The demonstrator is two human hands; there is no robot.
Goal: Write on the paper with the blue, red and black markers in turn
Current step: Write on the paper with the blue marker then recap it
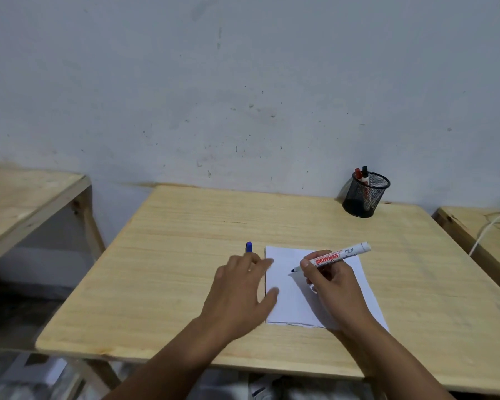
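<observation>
A white sheet of paper (289, 301) lies on the wooden table (168, 255). My right hand (332, 284) grips the uncapped blue marker (344, 253), a white barrel with a dark tip just above the paper's upper middle. My left hand (243, 290) rests flat with fingers spread, its thumb and fingertips on the paper's left edge. The blue cap (249, 247) sticks out beyond the left fingertips; whether the hand touches it is unclear. The red marker (358, 173) and black marker (365, 172) stand in a black mesh cup (364, 196) at the back right.
A grey wall runs behind the table. A second wooden table (20, 203) stands to the left. A third table (479, 229) on the right carries a white cable (485, 232). A gap separates each table from mine.
</observation>
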